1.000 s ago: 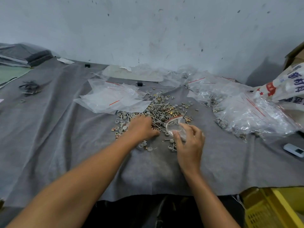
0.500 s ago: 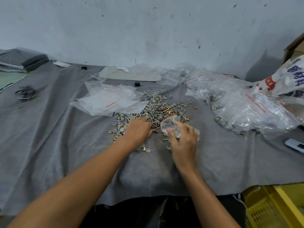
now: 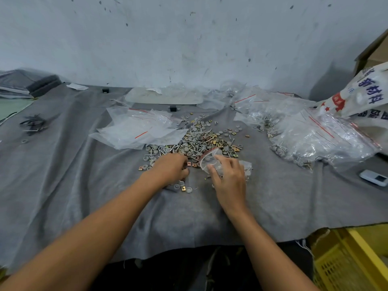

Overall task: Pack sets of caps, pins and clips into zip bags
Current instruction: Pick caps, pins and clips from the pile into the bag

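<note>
**BAG FILLING AT THE LOOSE PILE: MISCOUNT AND SPILL RISK**

Finds the right hand [image 3: 227, 175] curled round a small zip bag [image 3: 210, 159], mouth gaping toward the pile of parts [image 3: 201, 139], at its near right edge. Finds the left hand [image 3: 171, 168] knuckles-up on the near left edge of the same pile, fingers bent down among the pieces. Cannot tell whether pinching anything, fingertips hidden.

Rates a short or wrong set as the likeliest fault, with grey caps [image 3: 146, 158], pins [image 3: 162, 149] and brass clips [image 3: 141, 168] lying thoroughly mixed and easy to grab in the wrong count. Rates next a miss at the bag mouth: thin film, one hand only, liable to fold shut and shed pieces onto the grey cloth [image 3: 73, 175]. Flags also the strays [image 3: 185, 189] between the wrists, apt to be swept toward the table edge by a forearm.

Containers:
- **Held zip bag:** clear, grey shapes showing through, inside or behind not determinable.
- **Flat bags [image 3: 138, 131]:** stacked just left of the pile, seemingly empty.
- **Filled bags [image 3: 319, 139]:** heaped to the right, showing caps and pins through the film.
- **Printed white sack [image 3: 357, 95]:** at far right, contents hidden.
- **Yellow crate [image 3: 346, 267]:** below the table corner, interior not visible
</note>
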